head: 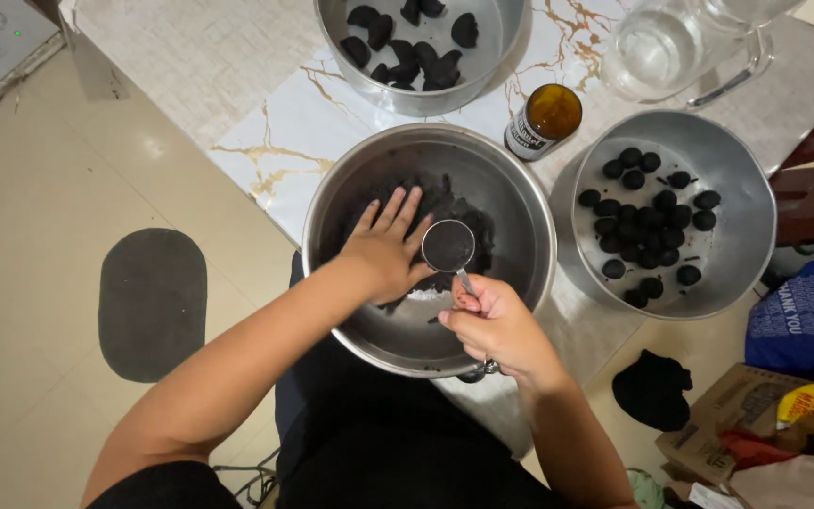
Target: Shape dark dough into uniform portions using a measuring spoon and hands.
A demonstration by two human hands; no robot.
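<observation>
My left hand (386,247) lies flat, fingers spread, on coarse black powder (445,203) inside the wide, dull steel bowl (520,203). My right hand (496,325) grips the thin handle of a small round metal measuring cup (447,247) over it. The bowl sits on a white, gold-veined marble bench (275,141) above a beige floor (40,188).

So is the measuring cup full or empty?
Full: the measuring cup, held level by the right hand, shows dark material right up to its rim.

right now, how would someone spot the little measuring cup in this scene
Find the big steel bowl in the middle, the one with dark mix under the left hand. The measuring cup hangs over it, held by its handle in the right hand. It is the only small round scoop with a handle.
</observation>
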